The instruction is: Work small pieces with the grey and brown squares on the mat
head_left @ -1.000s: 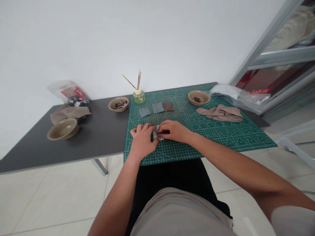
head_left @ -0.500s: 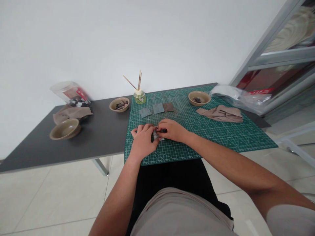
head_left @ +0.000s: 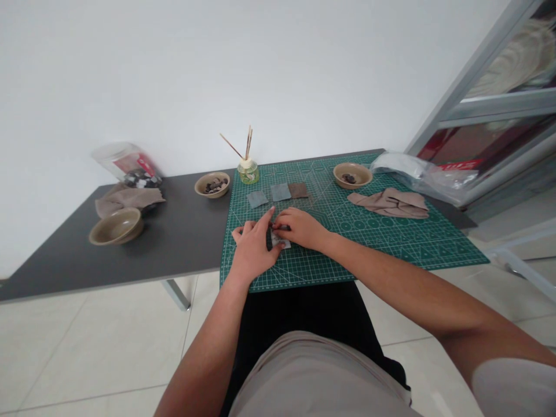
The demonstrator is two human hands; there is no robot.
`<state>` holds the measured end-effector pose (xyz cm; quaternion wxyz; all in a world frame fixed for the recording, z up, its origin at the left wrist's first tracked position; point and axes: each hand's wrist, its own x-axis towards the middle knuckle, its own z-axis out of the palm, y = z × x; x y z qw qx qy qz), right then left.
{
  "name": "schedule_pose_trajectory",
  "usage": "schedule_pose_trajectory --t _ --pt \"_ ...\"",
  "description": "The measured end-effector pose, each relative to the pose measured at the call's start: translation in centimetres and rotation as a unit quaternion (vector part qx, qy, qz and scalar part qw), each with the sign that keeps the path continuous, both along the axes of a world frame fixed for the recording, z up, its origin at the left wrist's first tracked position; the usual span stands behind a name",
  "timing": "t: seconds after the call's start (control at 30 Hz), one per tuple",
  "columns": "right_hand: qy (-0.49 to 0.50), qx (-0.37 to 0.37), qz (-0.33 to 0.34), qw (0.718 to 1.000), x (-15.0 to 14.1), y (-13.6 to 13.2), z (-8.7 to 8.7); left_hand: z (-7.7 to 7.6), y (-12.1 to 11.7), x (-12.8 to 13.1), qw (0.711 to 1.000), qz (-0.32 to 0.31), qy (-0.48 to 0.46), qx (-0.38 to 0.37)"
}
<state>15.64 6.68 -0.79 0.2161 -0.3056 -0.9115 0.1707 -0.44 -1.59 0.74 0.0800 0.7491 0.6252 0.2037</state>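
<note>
**Desk:** What did the frame show?

**Photographer:** A person's left hand (head_left: 252, 250) and right hand (head_left: 302, 227) meeting over a small pale square (head_left: 280, 240) on a green cutting mat (head_left: 391, 255).

**Desk:** Anything beyond them?

**Photographer:** Three small swatches (head_left: 281, 192) lay further up the mat, and a tan bowl (head_left: 212, 185) stood on the dark worktop (head_left: 182, 231).

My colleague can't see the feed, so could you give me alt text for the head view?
The left hand and right hand meet over a small white-and-dark piece on a green cutting mat. Beyond them lie three small grey and brown squares, between two tan bowls holding dark pieces; a crumpled beige cloth lies at right.
</note>
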Motion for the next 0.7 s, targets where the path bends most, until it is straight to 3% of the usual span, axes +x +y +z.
schedule_pose_trajectory --t 0.23,0.43,0.7 --pt "0.012 -0.008 0.016 1.0 0.0 0.1 0.2 0.0 0.1 -0.1 1.0 0.017 -0.003 -0.003" --pt "0.017 -0.001 -0.015 1.0 0.3 0.4 0.0 -0.1 0.2 0.0 1.0 0.017 -0.015 -0.008" --pt "0.02 -0.024 0.021 0.999 0.8 0.1 0.3 -0.2 0.3 0.0 0.999 0.028 -0.017 -0.016"
